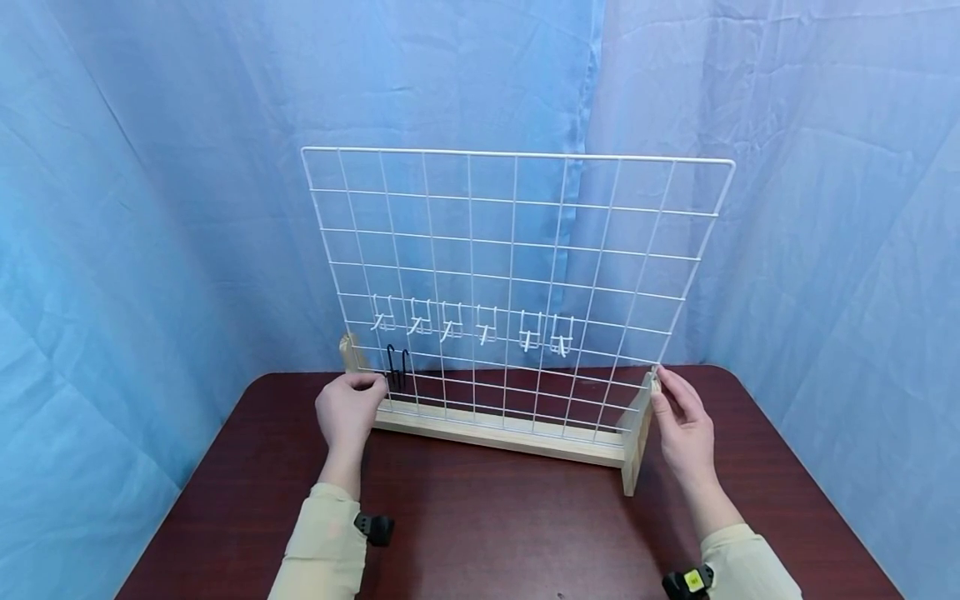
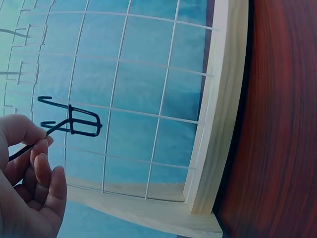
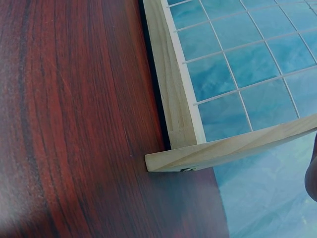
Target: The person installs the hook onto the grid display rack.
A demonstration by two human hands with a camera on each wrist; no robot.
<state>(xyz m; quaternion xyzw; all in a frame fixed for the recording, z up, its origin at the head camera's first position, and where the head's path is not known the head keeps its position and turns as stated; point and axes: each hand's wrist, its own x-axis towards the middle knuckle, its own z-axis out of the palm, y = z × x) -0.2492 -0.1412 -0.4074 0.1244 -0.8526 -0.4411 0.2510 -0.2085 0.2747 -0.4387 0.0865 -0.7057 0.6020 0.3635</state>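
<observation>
A white wire grid panel (image 1: 517, 155) stands upright in a pale wooden stand (image 1: 637, 437). My left hand (image 1: 348, 410) is at the panel's lower left. Between thumb and fingertips it pinches the prong of a black double hook (image 2: 85, 122), whose two bent ends are up against the grid wires in the left wrist view. At the right side, my right hand (image 1: 688, 435) grips the top of the stand's upright between thumb and fingers. Only a dark fingertip (image 3: 311, 178) of that hand shows in the right wrist view.
Several white hooks (image 1: 487, 333) hang in a row along one wire, above and to the right of the black hook. The stand rests on a dark red wood-grain table (image 1: 495, 525). Blue curtains (image 1: 187, 167) enclose the back and sides.
</observation>
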